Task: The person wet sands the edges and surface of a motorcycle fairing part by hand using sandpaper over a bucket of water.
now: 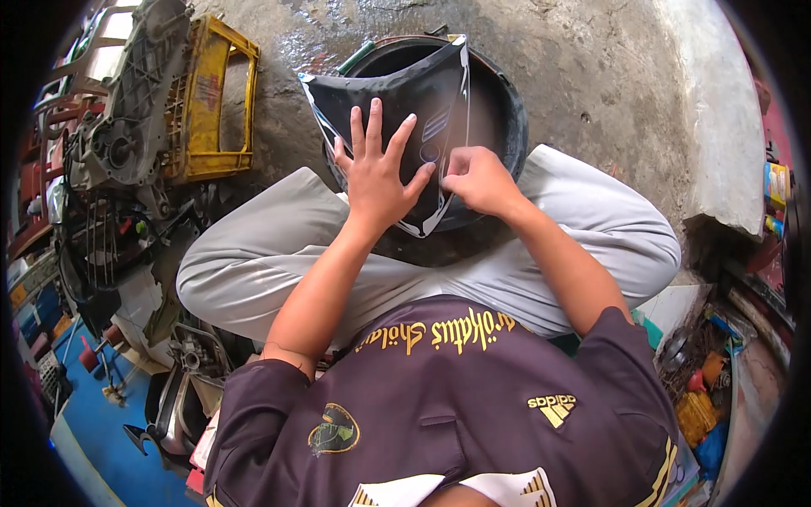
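Note:
A dark, roughly triangular panel (338,100) with shiny, pale edges rests over a round black basin (514,106). Liquid in the basin looks brownish. My left hand (377,173) lies flat on the panel's face with its fingers spread. At the panel's right edge, my right hand (480,179) has its fingers curled together in a pinch; whatever is between the fingertips is hidden. An oval mark and a striped mark show on the panel between my hands.
A yellow crate (196,101) and a grey metal engine casing (127,139) stand at the left. The concrete floor (583,76) is wet near the basin. Mixed parts lie at the lower right, and a blue surface (110,431) is at the lower left.

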Motion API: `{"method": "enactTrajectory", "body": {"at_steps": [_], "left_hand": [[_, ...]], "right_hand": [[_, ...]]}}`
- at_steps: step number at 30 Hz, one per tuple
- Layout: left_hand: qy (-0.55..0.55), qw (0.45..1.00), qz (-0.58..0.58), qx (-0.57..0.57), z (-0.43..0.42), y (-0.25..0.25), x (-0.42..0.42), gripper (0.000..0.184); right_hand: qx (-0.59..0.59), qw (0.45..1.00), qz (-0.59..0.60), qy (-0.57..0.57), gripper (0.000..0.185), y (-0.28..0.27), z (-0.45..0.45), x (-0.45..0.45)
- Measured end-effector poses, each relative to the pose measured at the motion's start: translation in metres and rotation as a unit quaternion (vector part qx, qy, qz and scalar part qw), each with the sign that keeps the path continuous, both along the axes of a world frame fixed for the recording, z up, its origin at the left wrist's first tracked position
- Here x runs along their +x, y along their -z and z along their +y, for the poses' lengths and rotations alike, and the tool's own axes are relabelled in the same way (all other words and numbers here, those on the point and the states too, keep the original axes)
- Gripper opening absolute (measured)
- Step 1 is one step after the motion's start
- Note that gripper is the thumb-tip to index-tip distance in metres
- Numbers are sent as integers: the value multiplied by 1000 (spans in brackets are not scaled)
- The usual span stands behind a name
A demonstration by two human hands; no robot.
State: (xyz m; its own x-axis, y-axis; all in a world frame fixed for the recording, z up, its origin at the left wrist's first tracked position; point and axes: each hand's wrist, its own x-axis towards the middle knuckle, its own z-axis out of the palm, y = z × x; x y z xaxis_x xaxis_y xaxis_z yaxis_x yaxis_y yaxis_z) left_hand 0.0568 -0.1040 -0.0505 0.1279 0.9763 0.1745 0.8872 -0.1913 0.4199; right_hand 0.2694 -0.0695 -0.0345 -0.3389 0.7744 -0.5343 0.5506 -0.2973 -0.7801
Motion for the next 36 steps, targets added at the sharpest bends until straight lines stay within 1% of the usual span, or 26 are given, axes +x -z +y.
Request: {"method": "enactTrajectory", "body": {"at_steps": [2,3,6,7,8,10,11,12,14,16,18,19,20,22,23,24,26,27,28,30,31,33,34,36], "left_hand": [[1,1000,0,-2,1,0,0,79],[0,1000,-1,3,2,0,0,79],[0,1000,0,3,-1,2,1,79],[0,1000,3,2,0,2,0,79],[0,1000,4,4,1,1,0,79],[3,1000,0,9,1,0,0,79],[3,1000,0,9,1,1,0,79],[1,1000,-2,8,2,0,0,79],[0,1000,-4,3,-1,1,1,78],[1,1000,-8,6,0,1,0,78],[2,1000,-7,6,0,0,-1,78],[2,1000,-7,4,1,0,-1,78],[0,1000,-6,4,2,1,-1,78],[-1,1000,-3,7,0,2,0,79],[0,1000,-3,5,-1,2,0,79],[-1,1000,-4,3,0,3,0,79],[0,1000,-3,2,0,3,0,79],[0,1000,-4,2,1,3,0,79],[-1,1000,-4,3,1,3,0,79],[0,1000,-5,7,2,3,-1,79],[0,1000,-8,10,1,3,0,79],[-1,1000,-3,3,0,3,0,79],[-4,1000,3,-1,0,2,0,79],[-1,1000,1,1,1,2,0,78]], "right_hand": [[34,999,-19,34,20,0,3,-2],[112,992,-32,46,20,2,6,-4],[96,993,-34,59,20,1,10,-3],[88,996,-18,20,20,2,8,-1],[90,996,-16,20,20,0,8,-1],[1,998,-59,-11,20,-12,9,-4],[88,995,-49,10,21,-3,7,-3],[87,995,-49,9,21,-3,10,-3],[84,991,-47,89,16,-5,11,-5],[99,992,-42,68,15,-4,6,-3],[-9,998,-61,-11,15,-6,3,-4],[64,996,-63,-10,16,-6,4,-4],[64,996,-62,-12,16,-6,8,-4],[103,991,-59,67,24,-11,16,-5],[109,991,-51,63,23,-9,16,-3],[109,991,-52,64,23,-7,14,-1],[90,995,-40,-36,22,-4,9,2],[85,995,-54,-27,17,-6,5,-3],[84,995,-53,-26,17,-7,5,-3],[97,993,-60,36,23,-7,8,-4],[95,993,-59,36,23,-5,8,-4],[136,988,-40,55,23,-2,8,-2],[136,988,-40,55,23,-4,7,-1],[60,997,-45,-34,22,-9,2,0]]}}
